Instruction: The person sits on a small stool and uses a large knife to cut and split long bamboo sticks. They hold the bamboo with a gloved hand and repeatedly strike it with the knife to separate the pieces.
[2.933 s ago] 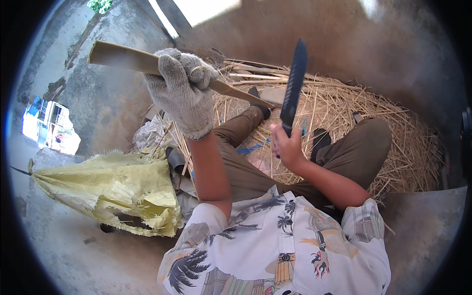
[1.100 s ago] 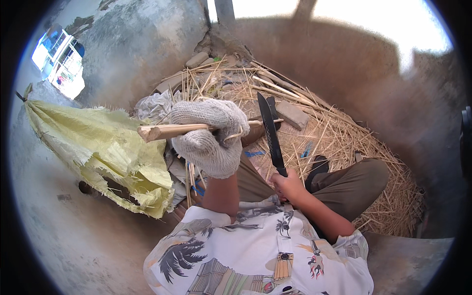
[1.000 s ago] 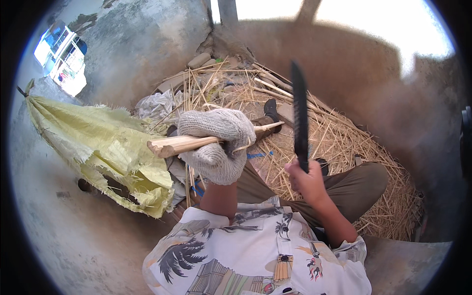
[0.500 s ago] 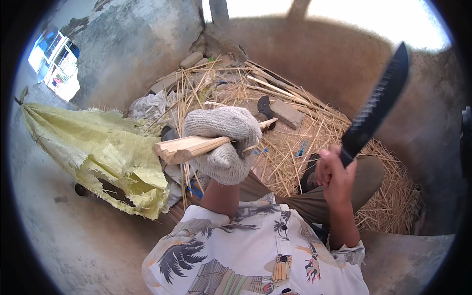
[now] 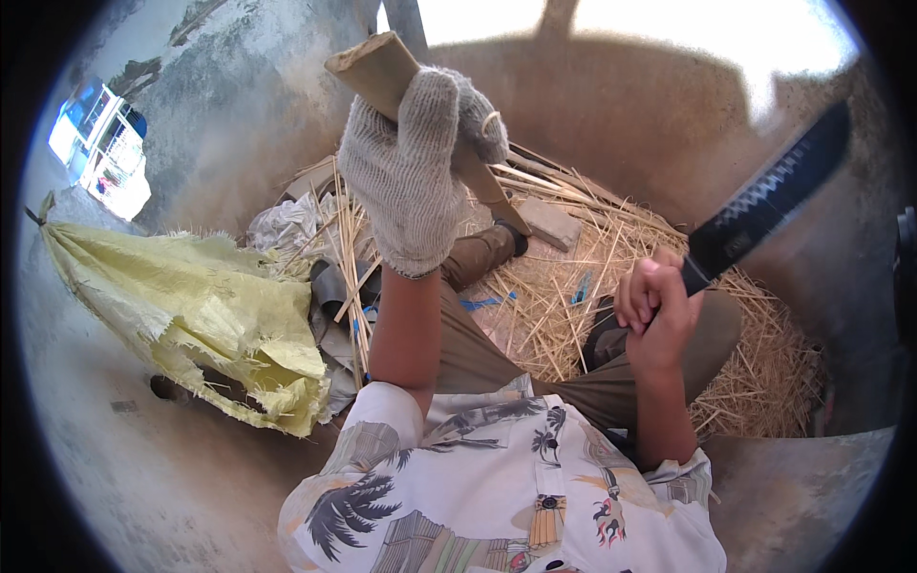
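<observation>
Since half a second ago: wooden stick (image 5: 420, 115) lifted higher and swung steeper, big knife (image 5: 764, 205) drawn back and lowered to the right. Left hand (image 5: 415, 167), in a knit glove, wrapped tight round the stick's middle; right hand (image 5: 654, 310), bare, fisted on the knife handle. Stick above the straw pile (image 5: 611, 286), long axis running from upper left down to lower right, cut end uppermost. Judged mid-shaving, between strokes. Next stroke calls for a blade path clear of the glove.

torn yellow woven sack (image 5: 201, 315) at left
</observation>
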Demonstrator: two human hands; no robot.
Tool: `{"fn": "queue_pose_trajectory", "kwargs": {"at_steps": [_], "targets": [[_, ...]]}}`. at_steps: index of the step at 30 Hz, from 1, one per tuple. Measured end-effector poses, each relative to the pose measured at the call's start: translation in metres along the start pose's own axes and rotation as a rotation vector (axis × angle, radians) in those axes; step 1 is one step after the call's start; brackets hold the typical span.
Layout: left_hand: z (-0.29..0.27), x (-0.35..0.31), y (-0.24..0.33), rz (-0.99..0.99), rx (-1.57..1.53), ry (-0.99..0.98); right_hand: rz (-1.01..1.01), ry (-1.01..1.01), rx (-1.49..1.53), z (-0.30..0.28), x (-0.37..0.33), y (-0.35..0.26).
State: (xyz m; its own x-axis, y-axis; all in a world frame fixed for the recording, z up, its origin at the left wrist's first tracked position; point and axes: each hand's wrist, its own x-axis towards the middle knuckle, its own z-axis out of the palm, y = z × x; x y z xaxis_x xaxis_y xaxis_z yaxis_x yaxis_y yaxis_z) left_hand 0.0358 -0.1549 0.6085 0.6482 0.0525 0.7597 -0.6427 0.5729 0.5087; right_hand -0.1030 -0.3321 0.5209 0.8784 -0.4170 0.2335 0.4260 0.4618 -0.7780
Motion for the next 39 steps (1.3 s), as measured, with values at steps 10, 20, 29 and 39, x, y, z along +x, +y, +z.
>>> {"fn": "queue_pose_trajectory", "kwargs": {"at_steps": [10,20,29,39], "targets": [[0.033,0.058,-0.017,-0.147,0.086,-0.233,0.933,-0.04,-0.343,-0.039,0.01,0.052],[0.065,0.087,-0.027,-0.089,0.108,-0.08,-0.405,0.104,0.374,0.005,0.063,0.054],[0.061,0.089,-0.039,-0.084,0.058,-0.085,0.449,-0.071,-0.329,-0.003,0.045,-0.005],[0.082,0.086,-0.047,-0.112,0.106,-0.019,1.262,-0.191,0.149,-0.032,0.001,0.094]]}}
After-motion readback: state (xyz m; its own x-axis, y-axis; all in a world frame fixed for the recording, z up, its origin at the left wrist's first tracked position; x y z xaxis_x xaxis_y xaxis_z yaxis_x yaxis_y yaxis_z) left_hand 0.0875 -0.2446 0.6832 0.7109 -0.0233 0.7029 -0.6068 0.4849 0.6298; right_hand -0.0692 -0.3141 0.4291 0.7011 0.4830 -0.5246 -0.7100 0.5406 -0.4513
